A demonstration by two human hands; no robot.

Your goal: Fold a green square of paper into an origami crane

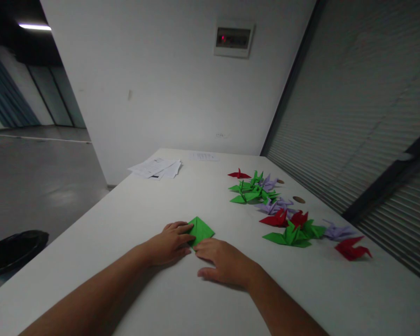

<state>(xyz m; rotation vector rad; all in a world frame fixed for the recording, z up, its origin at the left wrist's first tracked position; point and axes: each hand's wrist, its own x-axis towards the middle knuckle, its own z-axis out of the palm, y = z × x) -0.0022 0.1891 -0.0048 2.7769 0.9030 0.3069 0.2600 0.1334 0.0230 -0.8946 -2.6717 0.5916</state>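
On the table (pixel 189 305), folded paper (pixel 200 228) lies partly under the left hand (pixel 171 244) and right hand (pixel 227 263). Paper cranes (pixel 296 234) lie right of the right hand and beyond; sheets (pixel 156 167) beyond the left hand, a bin (pixel 24 245) well leftward.

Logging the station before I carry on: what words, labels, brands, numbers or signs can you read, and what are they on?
None can be read.
Loose papers: print, too small and blurred.
Far sheet: rows of marks, too faint.
Wall scribble: illegible.
Wall panel: red glow, no readable characters.
Green paper: no text visible.
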